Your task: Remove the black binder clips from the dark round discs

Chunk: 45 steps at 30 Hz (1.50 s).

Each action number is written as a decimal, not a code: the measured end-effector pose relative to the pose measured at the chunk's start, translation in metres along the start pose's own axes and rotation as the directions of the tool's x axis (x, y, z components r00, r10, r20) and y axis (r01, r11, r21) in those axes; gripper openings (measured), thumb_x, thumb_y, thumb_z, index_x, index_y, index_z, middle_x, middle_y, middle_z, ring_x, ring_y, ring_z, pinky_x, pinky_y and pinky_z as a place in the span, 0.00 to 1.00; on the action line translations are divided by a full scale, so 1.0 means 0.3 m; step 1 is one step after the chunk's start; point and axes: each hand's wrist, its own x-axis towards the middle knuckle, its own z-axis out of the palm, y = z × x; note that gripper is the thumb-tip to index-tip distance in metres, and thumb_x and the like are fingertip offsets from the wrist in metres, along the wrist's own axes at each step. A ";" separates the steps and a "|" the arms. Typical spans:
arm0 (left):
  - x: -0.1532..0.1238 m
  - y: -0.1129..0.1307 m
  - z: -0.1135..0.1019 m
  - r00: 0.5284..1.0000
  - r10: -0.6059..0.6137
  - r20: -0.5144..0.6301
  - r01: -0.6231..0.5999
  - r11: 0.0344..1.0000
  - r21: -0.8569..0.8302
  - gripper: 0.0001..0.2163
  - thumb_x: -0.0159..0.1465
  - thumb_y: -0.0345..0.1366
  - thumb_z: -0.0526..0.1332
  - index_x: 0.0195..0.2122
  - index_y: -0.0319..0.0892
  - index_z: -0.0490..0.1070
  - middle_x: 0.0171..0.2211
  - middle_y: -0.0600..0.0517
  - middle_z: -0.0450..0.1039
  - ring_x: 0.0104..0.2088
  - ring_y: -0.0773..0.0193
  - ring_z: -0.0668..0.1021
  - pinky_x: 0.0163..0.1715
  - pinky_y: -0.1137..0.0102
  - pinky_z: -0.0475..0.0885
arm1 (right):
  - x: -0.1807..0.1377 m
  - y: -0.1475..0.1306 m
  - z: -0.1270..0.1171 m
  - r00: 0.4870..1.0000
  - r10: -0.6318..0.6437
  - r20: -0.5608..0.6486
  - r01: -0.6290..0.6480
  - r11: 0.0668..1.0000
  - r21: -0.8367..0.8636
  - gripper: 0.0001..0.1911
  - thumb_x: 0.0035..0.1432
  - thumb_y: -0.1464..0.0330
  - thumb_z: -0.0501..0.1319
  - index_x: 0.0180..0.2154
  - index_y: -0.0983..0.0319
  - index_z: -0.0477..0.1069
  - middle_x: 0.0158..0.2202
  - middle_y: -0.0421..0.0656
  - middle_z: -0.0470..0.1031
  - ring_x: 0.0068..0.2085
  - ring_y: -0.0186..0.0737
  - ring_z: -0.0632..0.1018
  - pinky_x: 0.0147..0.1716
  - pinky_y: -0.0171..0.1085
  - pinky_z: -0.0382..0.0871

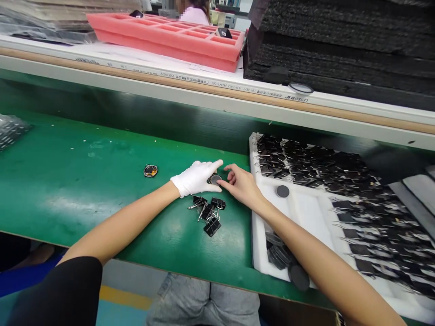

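My left hand [196, 179], in a white glove, holds a small round dark disc part [215, 179] just above the green bench. From the right, my bare right hand [242, 186] reaches to the same part, its thumb on the disc's edge and its other fingers curled beside it. A loose pile of several black binder clips [210, 213] lies just below my hands. Off to the left, a second round part [150, 170] with a dark rim and orange-gold inside rests on the bench.
On the right, a white foam tray [255, 217] carries rows of black binder clips [377, 226], a dark disc [282, 191] and stacked discs [278, 253]. A shelf edge [204, 90] runs behind, bearing a pink foam tray [170, 40] and black foam sheets [340, 50]. A person [195, 14] is beyond.
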 end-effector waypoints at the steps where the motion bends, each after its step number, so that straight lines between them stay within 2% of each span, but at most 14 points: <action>1: -0.001 0.001 -0.002 1.000 0.007 -0.005 -0.007 1.000 -0.004 0.38 0.65 0.53 0.66 0.69 0.41 0.55 0.50 0.45 0.78 0.52 0.48 0.79 0.46 0.62 0.67 | -0.001 0.001 0.002 1.000 0.014 -0.013 -0.014 1.000 -0.021 0.18 0.60 0.59 0.70 0.48 0.60 0.73 0.32 0.39 0.74 0.31 0.40 0.75 0.33 0.39 0.68; 4: -0.007 0.005 -0.011 0.999 0.033 -0.010 -0.033 0.999 -0.010 0.33 0.67 0.52 0.62 0.68 0.42 0.57 0.50 0.46 0.78 0.50 0.49 0.80 0.46 0.62 0.68 | -0.007 -0.002 -0.012 1.000 0.007 -0.029 -0.007 1.000 -0.003 0.14 0.63 0.58 0.67 0.44 0.59 0.72 0.29 0.38 0.71 0.30 0.40 0.73 0.31 0.38 0.65; 7: -0.015 0.011 -0.019 0.999 0.040 -0.023 -0.039 0.999 0.033 0.28 0.69 0.47 0.59 0.67 0.42 0.60 0.49 0.46 0.79 0.49 0.49 0.80 0.45 0.62 0.68 | -0.025 -0.018 -0.054 0.988 -0.102 0.117 0.070 0.966 0.250 0.13 0.63 0.56 0.66 0.40 0.59 0.74 0.26 0.35 0.68 0.27 0.36 0.70 0.29 0.37 0.63; 11: -0.022 0.018 -0.023 0.998 0.045 -0.034 -0.042 0.996 0.084 0.31 0.66 0.46 0.60 0.68 0.41 0.60 0.54 0.44 0.77 0.51 0.47 0.79 0.46 0.60 0.68 | -0.058 -0.040 -0.100 0.847 -0.354 0.396 0.179 0.892 0.416 0.16 0.57 0.56 0.73 0.40 0.60 0.80 0.29 0.38 0.71 0.29 0.36 0.72 0.30 0.35 0.66; 13: -0.024 0.019 -0.021 0.999 0.025 -0.029 -0.022 0.995 0.098 0.32 0.65 0.48 0.61 0.68 0.41 0.60 0.52 0.44 0.77 0.50 0.47 0.79 0.46 0.59 0.69 | -0.063 -0.037 -0.104 0.818 -0.393 0.421 0.231 0.894 0.384 0.12 0.61 0.59 0.71 0.42 0.60 0.82 0.31 0.40 0.75 0.31 0.36 0.75 0.32 0.36 0.68; 15: -0.025 0.017 -0.016 0.999 -0.016 -0.039 0.020 0.994 0.108 0.31 0.66 0.48 0.60 0.68 0.41 0.61 0.50 0.44 0.78 0.49 0.47 0.78 0.47 0.58 0.69 | -0.057 -0.020 -0.104 0.840 -0.390 0.377 0.296 0.912 0.285 0.10 0.66 0.64 0.65 0.45 0.59 0.83 0.35 0.42 0.78 0.33 0.37 0.77 0.33 0.36 0.70; 19: -0.025 0.009 -0.007 0.992 -0.076 -0.096 0.087 0.990 0.111 0.31 0.65 0.46 0.61 0.68 0.42 0.61 0.54 0.43 0.77 0.54 0.45 0.76 0.52 0.55 0.68 | -0.034 0.047 -0.113 0.904 -0.378 0.200 0.412 0.896 -0.168 0.17 0.67 0.73 0.58 0.48 0.55 0.84 0.38 0.45 0.79 0.35 0.41 0.79 0.37 0.39 0.70; 21: -0.022 0.004 -0.006 0.989 -0.104 -0.103 0.115 0.988 0.103 0.33 0.65 0.48 0.61 0.69 0.41 0.59 0.54 0.42 0.76 0.53 0.44 0.75 0.52 0.54 0.69 | -0.027 0.077 -0.119 0.912 -0.376 0.161 0.408 0.867 -0.287 0.17 0.68 0.73 0.57 0.48 0.55 0.84 0.38 0.45 0.79 0.35 0.42 0.79 0.36 0.40 0.70; 28: -0.020 -0.006 0.000 0.993 -0.090 -0.073 0.097 0.991 0.087 0.31 0.67 0.45 0.58 0.70 0.43 0.58 0.54 0.43 0.76 0.52 0.46 0.75 0.51 0.56 0.69 | 0.007 0.081 -0.122 0.894 -0.346 0.285 0.417 0.874 -0.248 0.22 0.66 0.76 0.57 0.52 0.52 0.82 0.43 0.44 0.80 0.37 0.40 0.80 0.34 0.37 0.71; 32: -0.021 -0.011 0.003 0.981 -0.158 -0.115 0.170 0.980 0.108 0.34 0.65 0.48 0.61 0.70 0.41 0.57 0.54 0.41 0.76 0.53 0.43 0.75 0.51 0.53 0.69 | 0.047 0.076 -0.122 0.847 -0.417 0.330 0.521 0.775 -0.358 0.27 0.62 0.81 0.56 0.51 0.50 0.83 0.43 0.43 0.81 0.37 0.41 0.80 0.37 0.39 0.69; 36: -0.015 -0.019 0.002 0.985 -0.143 -0.096 0.152 0.984 0.095 0.33 0.65 0.47 0.61 0.69 0.40 0.59 0.53 0.42 0.76 0.52 0.45 0.76 0.50 0.55 0.70 | 0.069 0.093 -0.120 0.803 -0.486 0.344 0.592 0.715 -0.372 0.28 0.61 0.83 0.56 0.52 0.52 0.82 0.43 0.45 0.81 0.41 0.43 0.80 0.41 0.41 0.69; 40: -0.013 -0.025 0.004 0.986 -0.132 -0.104 0.144 0.984 0.110 0.34 0.63 0.46 0.62 0.68 0.39 0.60 0.51 0.42 0.78 0.50 0.44 0.77 0.48 0.55 0.70 | 0.065 0.087 -0.141 0.801 -0.457 0.387 0.585 0.732 -0.348 0.26 0.62 0.80 0.56 0.53 0.53 0.81 0.49 0.48 0.80 0.44 0.46 0.80 0.43 0.43 0.70; 43: -0.013 -0.029 0.007 0.987 -0.112 -0.116 0.126 0.985 0.120 0.33 0.64 0.46 0.62 0.68 0.39 0.61 0.52 0.41 0.77 0.51 0.44 0.77 0.49 0.54 0.71 | 0.064 0.050 -0.172 0.787 -0.452 0.421 0.587 0.759 -0.282 0.29 0.57 0.80 0.55 0.55 0.55 0.79 0.58 0.51 0.73 0.55 0.52 0.77 0.50 0.50 0.71; 45: -0.012 -0.031 0.008 0.986 -0.111 -0.122 0.126 0.984 0.123 0.33 0.64 0.47 0.61 0.68 0.40 0.61 0.52 0.41 0.77 0.51 0.43 0.77 0.49 0.54 0.71 | 0.075 0.014 -0.177 0.814 -0.447 0.372 0.539 0.820 -0.195 0.30 0.53 0.80 0.55 0.55 0.56 0.76 0.59 0.51 0.72 0.59 0.53 0.73 0.54 0.53 0.69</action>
